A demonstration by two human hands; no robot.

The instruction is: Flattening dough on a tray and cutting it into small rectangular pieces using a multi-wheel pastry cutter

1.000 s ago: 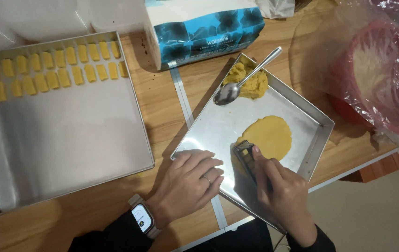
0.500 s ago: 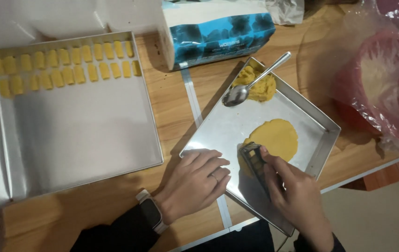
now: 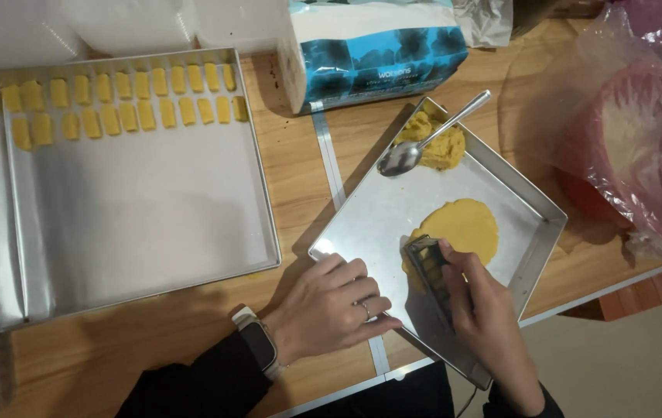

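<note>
right hand [image 3: 485,310] closing its fingers around the metal cutter [image 3: 430,272], pressing at the near edge of the flattened dough [image 3: 461,226] | left hand [image 3: 331,306] lying flat, bracing the small tray [image 3: 532,263], holding nothing | advice: keeping the cutter level, probably pushing straight down

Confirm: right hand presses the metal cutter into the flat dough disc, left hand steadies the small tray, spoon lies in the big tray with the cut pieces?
Not quite. In the head view the spoon lies in the small tray, resting against the dough lump, not in the big tray. The rest holds: right hand on cutter, left hand on the small tray.
</note>
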